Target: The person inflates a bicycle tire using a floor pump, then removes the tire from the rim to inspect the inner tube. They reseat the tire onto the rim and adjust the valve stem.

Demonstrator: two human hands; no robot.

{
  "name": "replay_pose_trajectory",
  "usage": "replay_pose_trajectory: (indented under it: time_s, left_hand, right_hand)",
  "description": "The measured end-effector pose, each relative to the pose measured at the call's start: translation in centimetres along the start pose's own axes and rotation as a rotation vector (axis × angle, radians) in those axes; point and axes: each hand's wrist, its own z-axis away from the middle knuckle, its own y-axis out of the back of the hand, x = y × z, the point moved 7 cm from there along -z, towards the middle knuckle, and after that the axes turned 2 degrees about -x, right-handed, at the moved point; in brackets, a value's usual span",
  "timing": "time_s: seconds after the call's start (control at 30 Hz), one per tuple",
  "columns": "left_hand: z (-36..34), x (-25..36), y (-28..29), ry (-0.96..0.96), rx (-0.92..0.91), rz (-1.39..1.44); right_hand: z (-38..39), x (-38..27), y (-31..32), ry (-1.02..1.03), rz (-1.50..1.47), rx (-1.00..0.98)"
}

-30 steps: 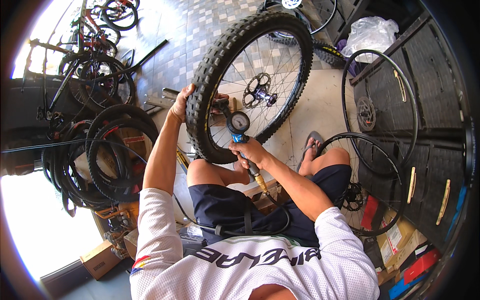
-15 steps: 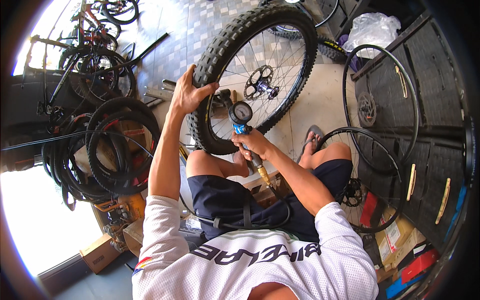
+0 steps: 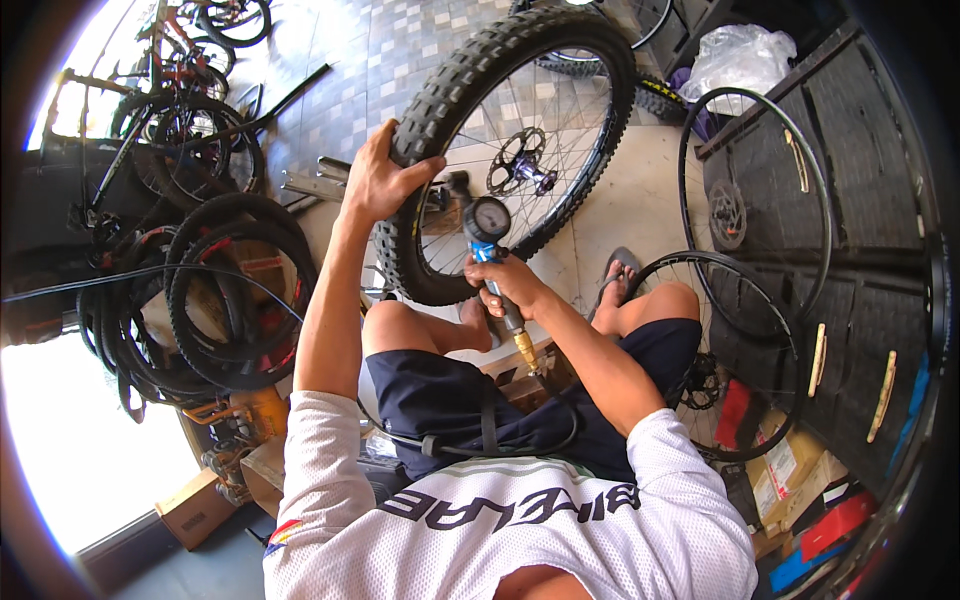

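A bicycle wheel with a knobbly black tire (image 3: pixel 543 33) and disc rotor (image 3: pixel 508 165) tilts upright in front of me. My left hand (image 3: pixel 392 175) grips the tire's left side, thumb stretched over it toward the rim. My right hand (image 3: pixel 505 283) is closed round an inflator with a round dial gauge (image 3: pixel 488 219), blue body and brass fitting (image 3: pixel 524 348). The gauge overlaps the lower-left part of the wheel; its head is near the rim, and I cannot tell whether it is on the valve. A black hose (image 3: pixel 567 430) runs from the fitting across my dark shorts.
Bicycles (image 3: pixel 175 145) and piled tires (image 3: pixel 190 340) stand at left. Spare rims (image 3: pixel 820 200) lean on a dark panel (image 3: pixel 860 340) at right, near a plastic bag (image 3: pixel 742 70). Cardboard boxes (image 3: pixel 190 510) sit low left and right. A metal stand (image 3: pixel 310 185) is behind my left arm.
My left hand has moved up along the tire, its thumb now extended across it. The wheel and the inflator in my right hand have risen slightly.
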Motion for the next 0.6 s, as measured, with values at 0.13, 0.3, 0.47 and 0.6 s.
replay_pose_trajectory:
  time_s: [0.13,0.3,0.47,0.6]
  left_hand:
    - [0.2,4.1,-0.5,0.098,-0.011,-0.019]
    - [4.0,9.6,-4.1,0.105,0.051,0.181]
    - [11.3,15.4,-7.7,0.046,0.072,0.31]
    - [15.9,15.4,-9.8,-0.001,-0.093,0.379]
  right_hand:
    - [2.6,-0.5,7.0,0.002,-0.039,0.272]
    - [11.8,-8.3,14.8,0.361,-0.19,0.646]
    - [20.5,-14.1,21.5,0.584,-0.297,0.752]
    - [21.9,-13.3,25.5,0.509,-0.186,0.917]
